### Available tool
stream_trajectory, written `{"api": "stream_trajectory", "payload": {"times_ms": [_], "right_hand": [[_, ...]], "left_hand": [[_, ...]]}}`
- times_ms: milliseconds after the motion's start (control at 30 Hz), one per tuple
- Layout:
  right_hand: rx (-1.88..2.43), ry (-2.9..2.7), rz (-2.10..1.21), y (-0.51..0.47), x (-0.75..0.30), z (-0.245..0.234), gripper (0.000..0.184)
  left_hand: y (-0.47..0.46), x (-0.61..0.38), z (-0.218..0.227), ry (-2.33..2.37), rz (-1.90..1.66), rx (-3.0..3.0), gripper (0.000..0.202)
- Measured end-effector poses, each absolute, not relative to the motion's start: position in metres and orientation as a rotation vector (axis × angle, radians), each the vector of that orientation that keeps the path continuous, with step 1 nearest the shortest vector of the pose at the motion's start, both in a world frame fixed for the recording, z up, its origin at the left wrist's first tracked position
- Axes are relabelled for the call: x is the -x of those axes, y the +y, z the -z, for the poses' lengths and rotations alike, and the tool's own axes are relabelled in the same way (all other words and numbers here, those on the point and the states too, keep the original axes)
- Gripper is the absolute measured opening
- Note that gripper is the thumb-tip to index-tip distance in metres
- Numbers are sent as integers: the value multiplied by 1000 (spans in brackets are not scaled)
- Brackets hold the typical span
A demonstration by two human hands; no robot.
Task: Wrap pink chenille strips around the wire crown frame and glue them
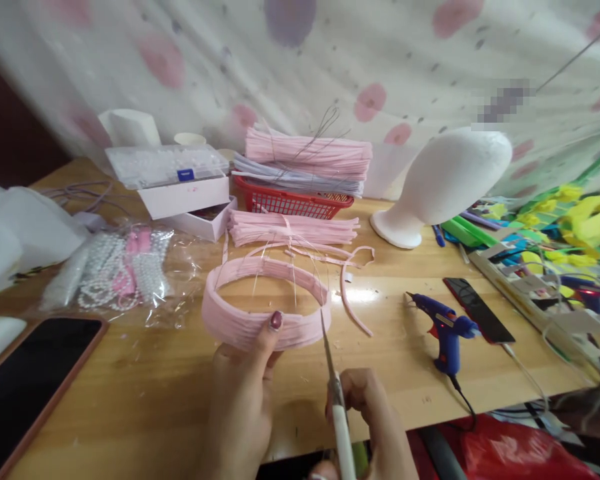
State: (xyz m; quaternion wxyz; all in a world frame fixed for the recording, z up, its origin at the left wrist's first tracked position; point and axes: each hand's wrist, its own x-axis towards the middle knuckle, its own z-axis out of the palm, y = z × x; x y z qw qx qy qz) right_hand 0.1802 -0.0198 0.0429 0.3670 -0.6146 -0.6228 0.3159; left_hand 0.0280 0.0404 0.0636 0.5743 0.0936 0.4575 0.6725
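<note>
My left hand (247, 393) grips the near edge of a pink ring-shaped band (240, 320) made of layered strips, thumb pressed on its outer side. Thin wires stick up from the band's far side. My right hand (375, 420) is closed around the white handle of a pair of scissors (333, 380), whose blades point up at the band's right end. Loose pink strips (353, 293) lie on the wooden table just beyond the band.
A blue glue gun (445, 330) and a dark phone (477, 310) lie to the right. A white foam head (445, 183), a red basket (290, 200) under pink strips, bagged pearl beads (115, 273), white boxes (183, 190) and a second phone (27, 380) surround the work area.
</note>
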Motion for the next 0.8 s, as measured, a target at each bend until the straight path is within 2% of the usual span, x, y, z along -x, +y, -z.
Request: {"api": "stream_trajectory", "payload": {"times_ms": [100,267,533,800], "right_hand": [[1612,-1648,-721,-16,-173,-39,47],[1597,-1656,-612,-15,-167,-43,45],[1536,-1646,-747,-11,-169,-50,42],[1554,-1788,-764,-10,-179,-55,39]], "left_hand": [[39,-34,-66,1067,-1554,-197,27],[36,-38,-66,1135,-1516,-229,29],[28,-39,-61,1103,-1427,-270,22],[18,-44,-52,1084,-1359,-215,32]]}}
